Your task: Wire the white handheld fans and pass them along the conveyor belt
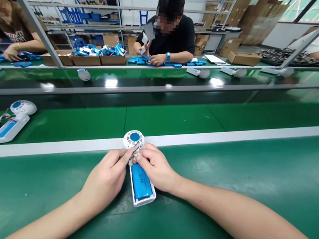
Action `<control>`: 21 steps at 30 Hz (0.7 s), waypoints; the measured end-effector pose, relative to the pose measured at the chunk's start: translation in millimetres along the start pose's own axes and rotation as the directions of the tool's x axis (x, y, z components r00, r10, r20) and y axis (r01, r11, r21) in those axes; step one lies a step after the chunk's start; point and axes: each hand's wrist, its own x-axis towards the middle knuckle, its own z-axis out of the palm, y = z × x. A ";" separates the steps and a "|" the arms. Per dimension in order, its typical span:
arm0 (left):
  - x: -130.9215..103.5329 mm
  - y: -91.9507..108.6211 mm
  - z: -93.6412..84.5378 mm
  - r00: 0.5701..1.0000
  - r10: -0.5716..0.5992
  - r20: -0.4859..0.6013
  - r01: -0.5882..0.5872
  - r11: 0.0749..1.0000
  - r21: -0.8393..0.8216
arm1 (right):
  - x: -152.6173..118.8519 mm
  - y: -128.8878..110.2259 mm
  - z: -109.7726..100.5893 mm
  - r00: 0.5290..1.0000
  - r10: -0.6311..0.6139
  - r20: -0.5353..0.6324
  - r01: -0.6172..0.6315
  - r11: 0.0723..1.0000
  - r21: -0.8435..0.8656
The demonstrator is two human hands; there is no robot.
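In front of me on the green work surface lies an open white fan housing (145, 203), its round vented head (133, 139) with a blue disc pointing away from me. A blue wrapped battery (141, 183) fills the handle. My left hand (108, 174) is closed at the neck, its fingertips pinching a small, narrow circuit board (137, 147). From the other side my right hand (159, 170) pinches at the same neck, fingers pressed together. Something small and pale shows between its fingertips, too covered to name.
Another open fan unit (9, 128) with loose wires lies on the green belt (95, 121) at left. Beyond a metal rail, more white fan units (199, 72) lie on a second belt. A person in black (172, 36) works opposite, beside cardboard boxes (85, 60) of blue batteries.
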 end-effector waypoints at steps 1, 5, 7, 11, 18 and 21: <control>-0.3 1.5 0.5 1.000 -0.021 -0.005 0.021 0.999 -0.027 | 0.5 -0.5 -0.3 1.000 0.011 0.005 -0.011 1.000 0.013; -0.9 0.9 3.8 0.999 0.008 -0.031 -0.007 1.000 0.022 | 1.9 1.0 -2.6 1.000 -0.020 0.023 0.019 0.999 0.029; -1.7 -1.9 5.9 0.998 0.061 -0.032 -0.059 0.995 0.077 | 0.8 3.6 -2.8 0.996 -0.085 0.020 0.085 0.996 -0.015; -8.9 -1.5 10.9 0.994 0.107 -0.014 -0.105 0.989 0.107 | -4.7 7.8 -1.3 0.982 -0.185 0.023 0.187 0.978 -0.092; 0.0 -24.7 17.5 0.995 0.040 0.092 -0.056 0.983 0.174 | 10.4 13.2 -4.8 0.990 -0.133 0.050 0.138 0.981 -0.136; 27.9 -79.5 9.5 0.951 -0.262 0.161 0.212 0.937 0.277 | 18.5 17.8 -4.5 0.999 -0.028 0.019 0.031 0.980 -0.199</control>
